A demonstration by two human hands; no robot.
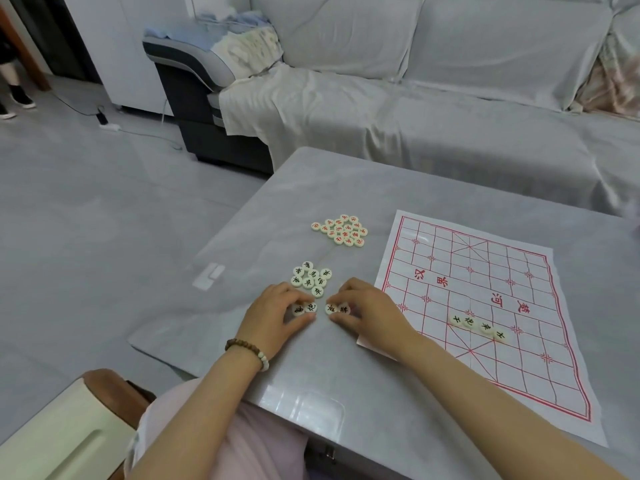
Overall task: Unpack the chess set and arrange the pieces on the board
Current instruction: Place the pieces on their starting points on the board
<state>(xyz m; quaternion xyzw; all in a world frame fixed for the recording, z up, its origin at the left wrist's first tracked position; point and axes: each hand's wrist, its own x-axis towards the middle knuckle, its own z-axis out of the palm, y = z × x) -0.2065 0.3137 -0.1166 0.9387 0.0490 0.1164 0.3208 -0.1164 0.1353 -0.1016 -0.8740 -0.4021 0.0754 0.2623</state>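
Where the hands sit: low on the grey table (346, 393), side by side, left of the board (519, 368)
Left hand (277, 311): pinching two black-lettered pieces (303, 308), flat on the table
Right hand (369, 308): pinching another pair (337, 309), same deal
Row of four (479, 326): on the board's near half, right of the right hand
Black pile (311, 278): loose, just past the fingertips
Red pile (341, 231): further back, well apart from both hands

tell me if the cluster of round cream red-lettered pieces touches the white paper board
Apart. The head view shows bare grey table between the red-lettered pieces and the paper board.
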